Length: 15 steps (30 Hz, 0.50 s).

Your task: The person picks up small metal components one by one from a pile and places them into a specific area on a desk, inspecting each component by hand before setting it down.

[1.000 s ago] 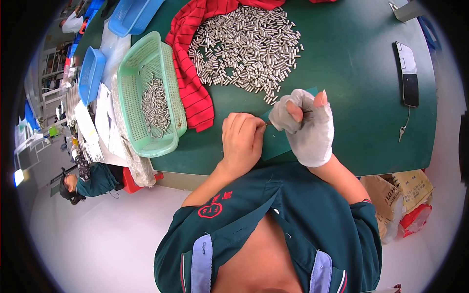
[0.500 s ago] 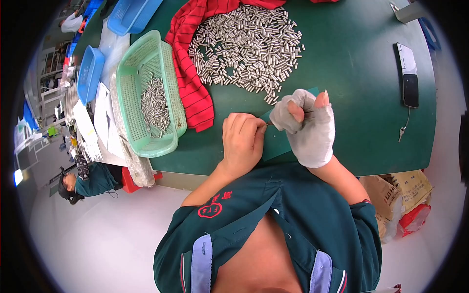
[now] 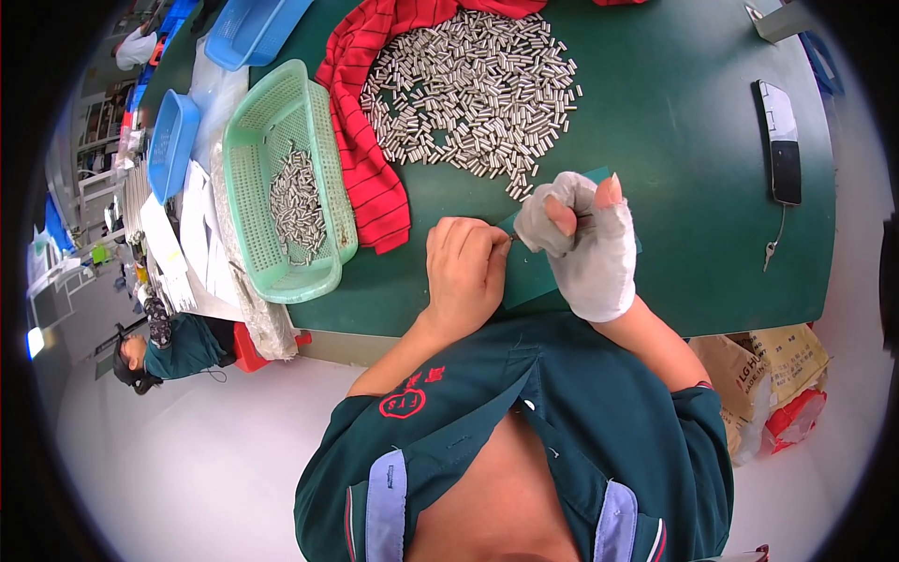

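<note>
Left hand (image 3: 465,272): bare, fingers curled, pinching a small metal pin (image 3: 513,238), mostly hidden.
Right hand (image 3: 582,245): gloved, closed round something unclear.
Place: table's (image 3: 674,169) near edge.
Pin pile (image 3: 468,89): far edge.

dark phone screen (image 3: 785,155) on table right; brown carton (image 3: 787,356), red bag (image 3: 796,417) below

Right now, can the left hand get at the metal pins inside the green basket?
Probably yes. The left hand lies just right of the green basket, whose top is open, and only bare green table and a red cloth edge lie between.
</note>
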Motion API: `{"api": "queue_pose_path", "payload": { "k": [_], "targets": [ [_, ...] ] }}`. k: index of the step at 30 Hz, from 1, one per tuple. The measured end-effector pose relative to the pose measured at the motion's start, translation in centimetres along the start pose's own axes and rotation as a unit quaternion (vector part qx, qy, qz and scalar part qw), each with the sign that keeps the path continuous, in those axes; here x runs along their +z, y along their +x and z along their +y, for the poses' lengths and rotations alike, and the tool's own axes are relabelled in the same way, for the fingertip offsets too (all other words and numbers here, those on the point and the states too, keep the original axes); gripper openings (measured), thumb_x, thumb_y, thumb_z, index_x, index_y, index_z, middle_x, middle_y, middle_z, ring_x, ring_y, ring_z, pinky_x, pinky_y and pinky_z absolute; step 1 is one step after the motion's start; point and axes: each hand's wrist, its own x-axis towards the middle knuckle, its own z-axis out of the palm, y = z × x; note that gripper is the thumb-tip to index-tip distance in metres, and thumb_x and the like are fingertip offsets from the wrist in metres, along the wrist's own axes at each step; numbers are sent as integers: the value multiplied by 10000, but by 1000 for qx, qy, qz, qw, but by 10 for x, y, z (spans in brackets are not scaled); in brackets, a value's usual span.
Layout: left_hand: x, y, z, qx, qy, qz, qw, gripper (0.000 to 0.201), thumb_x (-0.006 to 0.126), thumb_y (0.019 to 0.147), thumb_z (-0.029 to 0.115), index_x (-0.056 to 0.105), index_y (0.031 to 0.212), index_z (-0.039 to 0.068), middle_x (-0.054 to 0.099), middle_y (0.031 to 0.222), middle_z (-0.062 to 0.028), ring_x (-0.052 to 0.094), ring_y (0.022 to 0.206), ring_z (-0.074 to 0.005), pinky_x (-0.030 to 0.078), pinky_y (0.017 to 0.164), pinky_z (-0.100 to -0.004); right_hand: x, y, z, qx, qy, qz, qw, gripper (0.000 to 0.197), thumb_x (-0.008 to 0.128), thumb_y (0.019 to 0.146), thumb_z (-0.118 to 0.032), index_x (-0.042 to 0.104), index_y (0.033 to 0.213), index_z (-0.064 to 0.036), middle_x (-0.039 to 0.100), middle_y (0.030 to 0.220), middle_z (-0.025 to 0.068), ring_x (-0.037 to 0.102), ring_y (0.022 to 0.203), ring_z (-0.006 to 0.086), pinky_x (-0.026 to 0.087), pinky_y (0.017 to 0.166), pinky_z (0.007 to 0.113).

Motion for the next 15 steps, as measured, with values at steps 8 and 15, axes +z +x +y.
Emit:
{"api": "queue_pose_path", "payload": {
  "k": [8,15],
  "targets": [
    [4,-2,-3,-4,-7,15,1000,157,698,721,-3,587,814,57,577,800,-71,541,771,-273,400,710,-363,-3,1,8,-6,-68,13,998,627,349,969,-620,369,632,-92,390,618,8,350,589,123,271,559,269],
    [5,-1,-3,-6,-14,22,1000,163,698,714,-9,589,813,60,574,799,-66,541,778,-266,391,714,-357,7,-4,13,-14,-102,54,993,635,362,961,-622,369,628,-82,378,608,12,341,583,131,280,562,275]
  ]
}}
